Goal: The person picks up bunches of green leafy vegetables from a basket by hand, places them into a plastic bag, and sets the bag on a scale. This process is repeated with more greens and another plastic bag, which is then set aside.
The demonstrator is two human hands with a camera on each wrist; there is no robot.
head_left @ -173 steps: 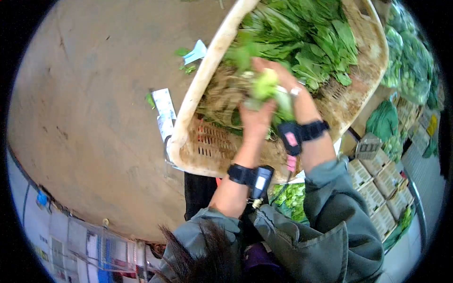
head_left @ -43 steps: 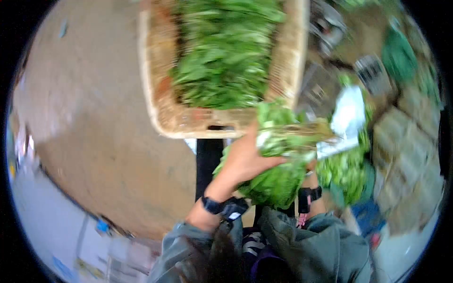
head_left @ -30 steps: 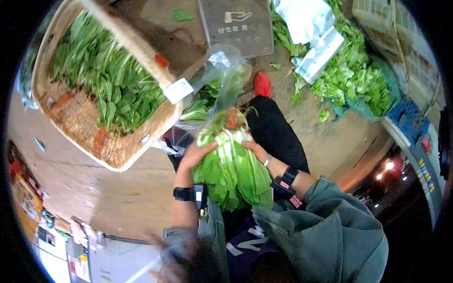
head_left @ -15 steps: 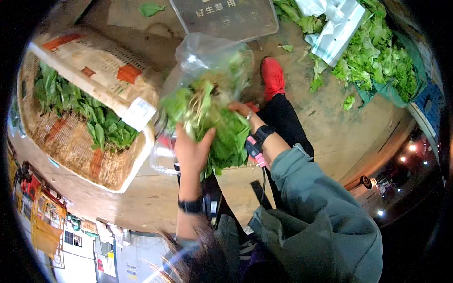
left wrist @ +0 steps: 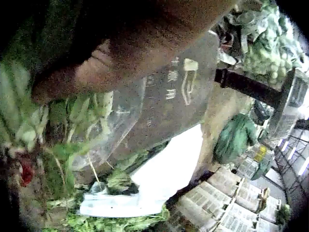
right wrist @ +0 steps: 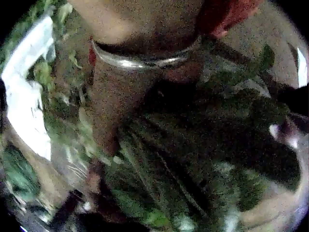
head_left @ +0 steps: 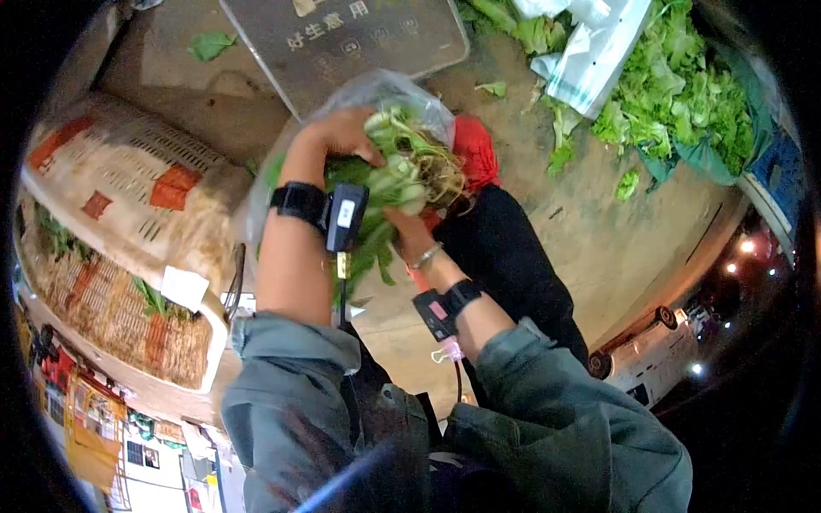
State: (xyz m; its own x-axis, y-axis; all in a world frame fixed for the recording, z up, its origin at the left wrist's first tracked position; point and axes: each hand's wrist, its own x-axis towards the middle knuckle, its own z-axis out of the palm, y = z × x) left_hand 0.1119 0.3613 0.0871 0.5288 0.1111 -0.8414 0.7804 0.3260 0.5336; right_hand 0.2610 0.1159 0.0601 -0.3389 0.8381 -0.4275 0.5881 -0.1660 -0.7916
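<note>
A bunch of leafy greens [head_left: 402,171] with pale stems lies tilted between my hands, its brown roots toward the right. My left hand [head_left: 342,137] reaches over its far side and grips it, the thumb on the stems. From the near side my right hand [head_left: 410,232], with a silver bangle, holds the stems. A clear plastic bag [head_left: 385,84] spreads behind and to the left of the greens. In the left wrist view my thumb [left wrist: 72,82] lies against the stems. Dark leaves [right wrist: 164,164] fill much of the right wrist view, hiding my right fingertips.
At left stands a dirty plastic crate [head_left: 180,154] with more greens. A grey scale platform [head_left: 351,43] lies ahead. Lettuce [head_left: 667,111] and white plastic bags [head_left: 594,68] are at the far right. My red shoe [head_left: 477,150] is right beside the roots.
The hands have left the crate with the greens. Over the last second the bunch has turned, roots swinging from far to right. My left hand has moved up to its far side.
</note>
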